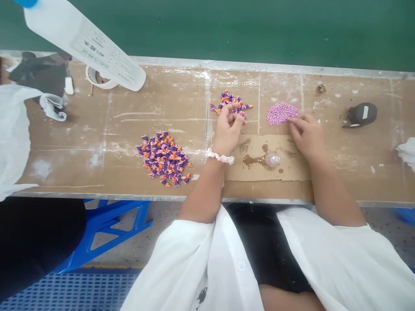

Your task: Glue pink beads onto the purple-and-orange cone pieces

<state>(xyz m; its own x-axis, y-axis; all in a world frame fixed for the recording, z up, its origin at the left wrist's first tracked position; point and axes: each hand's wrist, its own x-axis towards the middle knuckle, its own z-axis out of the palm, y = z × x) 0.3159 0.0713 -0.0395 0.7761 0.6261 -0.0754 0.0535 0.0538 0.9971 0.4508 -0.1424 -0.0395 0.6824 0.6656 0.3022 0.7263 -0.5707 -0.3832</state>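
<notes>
My left hand (228, 129) reaches into a small far pile of purple and orange pieces (227, 100), with its fingers pinched on one piece. My right hand (306, 134) lies beside a flat heap of tiny pink beads (281, 113), fingertips pressed together at the heap's right edge. A larger pile of purple and orange pieces (164, 157) sits to the left of my left forearm. A small clear dish (272, 160) stands between my wrists in a brown glue stain.
The brown cardboard-covered bench (97, 142) runs across the view. A white bottle (87, 43) looms at top left over a tape roll (97, 78). A dark lump (361, 114) lies at the right. Another person in white sits at the far left, by a blue stool (106, 224).
</notes>
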